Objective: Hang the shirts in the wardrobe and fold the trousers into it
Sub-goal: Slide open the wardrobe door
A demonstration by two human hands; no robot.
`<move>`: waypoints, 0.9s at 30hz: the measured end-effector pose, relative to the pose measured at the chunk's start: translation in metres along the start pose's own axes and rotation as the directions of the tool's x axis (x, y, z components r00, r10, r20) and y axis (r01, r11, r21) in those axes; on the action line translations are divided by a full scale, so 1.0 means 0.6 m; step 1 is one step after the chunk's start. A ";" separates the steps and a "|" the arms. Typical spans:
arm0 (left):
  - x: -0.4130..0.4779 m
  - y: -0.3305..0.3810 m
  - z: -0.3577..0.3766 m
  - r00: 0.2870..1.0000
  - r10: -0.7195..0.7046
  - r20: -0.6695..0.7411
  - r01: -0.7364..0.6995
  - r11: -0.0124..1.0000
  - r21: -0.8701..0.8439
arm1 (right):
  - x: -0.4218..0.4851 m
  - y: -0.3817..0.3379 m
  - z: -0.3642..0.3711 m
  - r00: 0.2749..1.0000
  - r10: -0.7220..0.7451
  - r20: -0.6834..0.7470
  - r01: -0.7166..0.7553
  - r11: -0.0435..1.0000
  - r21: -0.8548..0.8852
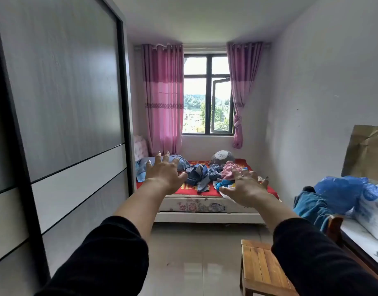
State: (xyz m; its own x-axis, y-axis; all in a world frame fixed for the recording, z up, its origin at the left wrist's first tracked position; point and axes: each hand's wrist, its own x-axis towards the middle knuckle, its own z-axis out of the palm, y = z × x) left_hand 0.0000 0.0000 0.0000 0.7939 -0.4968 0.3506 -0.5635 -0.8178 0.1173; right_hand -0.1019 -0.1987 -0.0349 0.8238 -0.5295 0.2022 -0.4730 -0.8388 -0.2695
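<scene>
Head view: left grip (164,176) and right grip (247,190) splayed, empty; clothes (202,175) tangled on bed (205,206), one tug could drag several off.

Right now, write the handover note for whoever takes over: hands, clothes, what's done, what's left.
Left hand: open, fingers spread, holding nothing, stretched toward the bed.
Right hand: open, fingers spread, holding nothing.
Clothes: loose heap on the bed, blue and pink pieces mixed.
Wardrobe: on the left, door panels cover the front in view; inside hidden.
Done: nothing visible; no garment in hand.
Left: open the wardrobe, hang the shirts, fold the trousers into it.
</scene>
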 end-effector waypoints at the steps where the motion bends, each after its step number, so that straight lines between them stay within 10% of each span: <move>1: 0.002 0.000 0.003 1.000 -0.004 0.002 0.004 1.000 0.020 | 0.002 0.001 0.000 1.000 -0.003 -0.010 0.003 1.000 -0.012; 27: 0.415 -0.203 0.220 0.988 -0.151 -0.014 0.151 0.982 0.114 | 0.488 -0.183 0.212 0.963 -0.269 0.009 0.269 0.962 -0.041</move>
State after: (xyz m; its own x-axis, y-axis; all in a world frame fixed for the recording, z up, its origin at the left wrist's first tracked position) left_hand 0.2966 -0.0626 -0.0496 0.8666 -0.3638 0.3416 -0.4071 -0.9113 0.0622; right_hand 0.2307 -0.2455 -0.0660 0.9236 -0.2829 0.2585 -0.2461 -0.9549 -0.1660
